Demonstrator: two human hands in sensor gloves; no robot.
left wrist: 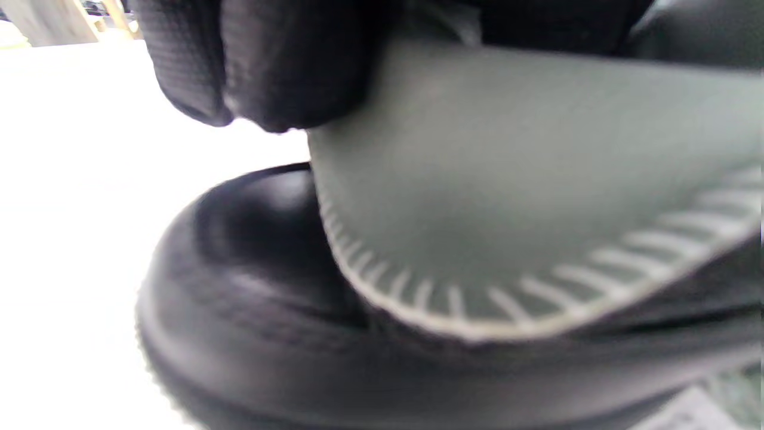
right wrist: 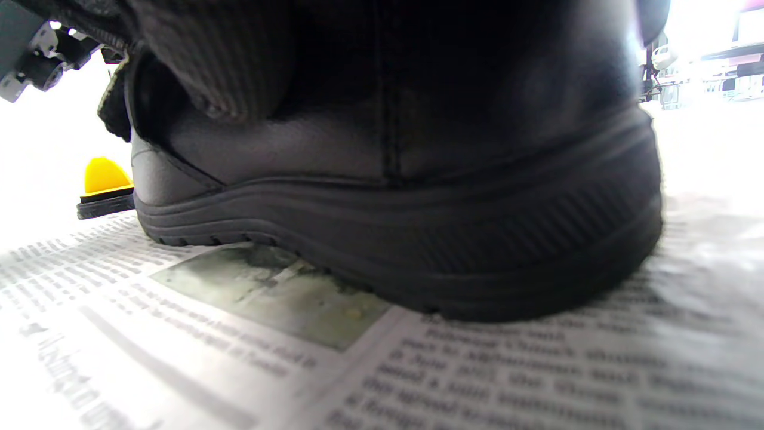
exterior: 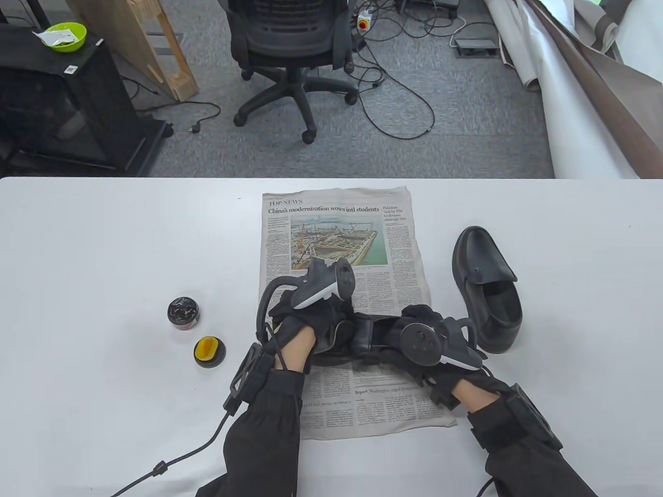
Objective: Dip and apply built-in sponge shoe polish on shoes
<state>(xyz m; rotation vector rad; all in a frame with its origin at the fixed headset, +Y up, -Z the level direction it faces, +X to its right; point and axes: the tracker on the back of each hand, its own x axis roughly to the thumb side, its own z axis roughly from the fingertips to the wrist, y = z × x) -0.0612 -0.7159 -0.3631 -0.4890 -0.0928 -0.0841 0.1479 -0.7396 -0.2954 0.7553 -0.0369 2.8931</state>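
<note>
A black leather shoe (exterior: 370,334) lies crosswise on the newspaper (exterior: 342,243), between my two hands. My left hand (exterior: 316,323) grips its toe end; in the left wrist view my gloved fingers (left wrist: 268,60) hold the grey stitched tongue (left wrist: 507,179) above the black toe (left wrist: 239,286). My right hand (exterior: 419,331) grips the heel end; in the right wrist view the heel (right wrist: 418,239) rests on the paper under my fingers (right wrist: 227,60). The open polish tin (exterior: 183,312) and its lid with the yellow sponge (exterior: 209,352) stand left of the paper. The sponge also shows in the right wrist view (right wrist: 104,176).
A second black shoe (exterior: 487,290) stands on the white table (exterior: 103,248) just right of the newspaper, close to my right hand. A glove cable (exterior: 171,461) trails off the front edge at the left. An office chair and cables are on the floor beyond the table.
</note>
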